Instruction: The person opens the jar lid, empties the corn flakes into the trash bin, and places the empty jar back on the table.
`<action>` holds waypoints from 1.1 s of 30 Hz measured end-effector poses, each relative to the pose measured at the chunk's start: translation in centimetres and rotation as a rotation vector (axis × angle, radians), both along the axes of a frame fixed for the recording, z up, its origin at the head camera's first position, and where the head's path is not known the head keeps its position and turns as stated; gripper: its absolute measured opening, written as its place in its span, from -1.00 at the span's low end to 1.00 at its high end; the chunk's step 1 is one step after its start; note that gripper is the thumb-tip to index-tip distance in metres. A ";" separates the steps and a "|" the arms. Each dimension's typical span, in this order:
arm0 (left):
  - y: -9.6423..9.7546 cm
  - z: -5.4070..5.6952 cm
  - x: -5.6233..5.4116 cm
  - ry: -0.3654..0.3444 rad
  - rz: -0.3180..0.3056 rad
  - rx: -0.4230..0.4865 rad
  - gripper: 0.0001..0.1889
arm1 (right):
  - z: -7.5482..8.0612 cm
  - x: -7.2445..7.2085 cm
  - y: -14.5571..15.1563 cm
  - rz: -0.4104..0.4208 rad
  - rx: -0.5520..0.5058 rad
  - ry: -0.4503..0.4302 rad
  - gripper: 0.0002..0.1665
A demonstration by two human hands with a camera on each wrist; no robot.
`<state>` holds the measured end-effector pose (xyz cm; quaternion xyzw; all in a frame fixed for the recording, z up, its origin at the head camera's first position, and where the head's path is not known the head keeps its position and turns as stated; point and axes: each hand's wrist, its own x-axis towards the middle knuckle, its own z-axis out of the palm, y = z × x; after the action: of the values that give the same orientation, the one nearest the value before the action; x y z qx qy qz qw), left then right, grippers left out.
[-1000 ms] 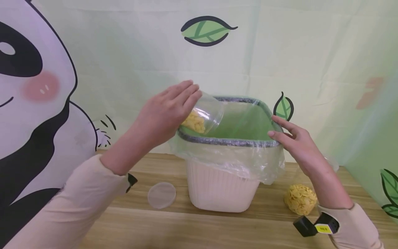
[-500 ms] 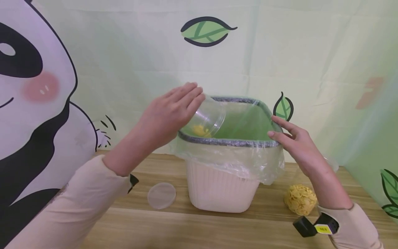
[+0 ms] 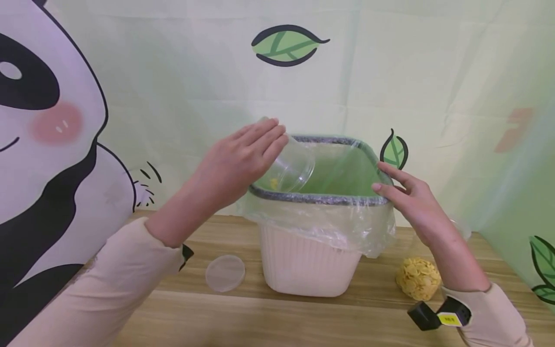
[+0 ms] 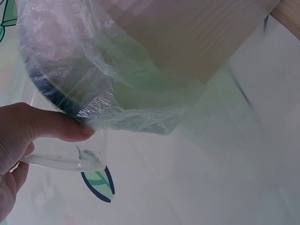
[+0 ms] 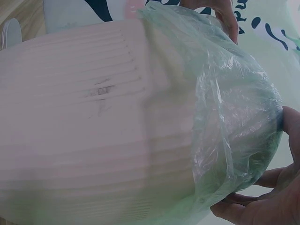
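Cup (image 3: 299,166) tilts over lined bin (image 3: 310,270), gripped by left hand (image 3: 238,161)

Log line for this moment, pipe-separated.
left hand: holds clear cup, tipped over lined bin | right hand: touches bin rim | cup: few yellow pieces | lid: on table

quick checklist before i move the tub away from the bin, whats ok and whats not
1. Clear round plastic tub emptied: not ok, a little yellow food shows inside.
2. Tub held: ok, the left hand grips it, tilted at the opening of the cream ribbed bin.
3. Translucent pale green plastic liner in place: ok, it is folded over the rim along the near side.
4. Right hand on the bin: ok, it touches the rim's corner.
5. Round translucent lid at hand: ok, flat on the wood-grain table, left of the bin.
6. Food at the bottom of the bin: cannot tell, hidden.
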<state>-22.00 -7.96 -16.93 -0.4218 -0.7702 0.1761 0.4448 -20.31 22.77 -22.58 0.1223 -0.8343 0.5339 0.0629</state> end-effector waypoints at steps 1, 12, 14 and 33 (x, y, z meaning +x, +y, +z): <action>0.0 0.0 0.0 0.000 0.000 0.000 -0.55 | 0.0 0.0 0.0 0.000 0.001 0.000 -0.24; 0.0 0.0 0.0 -0.027 0.010 0.030 -0.57 | -0.1 0.0 0.1 -0.004 0.009 0.003 -0.24; -0.1 0.0 0.0 -0.038 0.011 0.054 -0.57 | -0.1 0.0 0.1 -0.006 0.010 0.003 -0.24; -0.2 1.7 -0.2 -0.036 -0.015 0.151 -0.56 | -0.2 0.1 -0.3 -0.006 -0.002 0.001 -0.24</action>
<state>-22.24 -8.17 -15.19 -0.3958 -0.7860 0.1066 0.4628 -20.16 22.46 -22.77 0.1199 -0.8340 0.5347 0.0649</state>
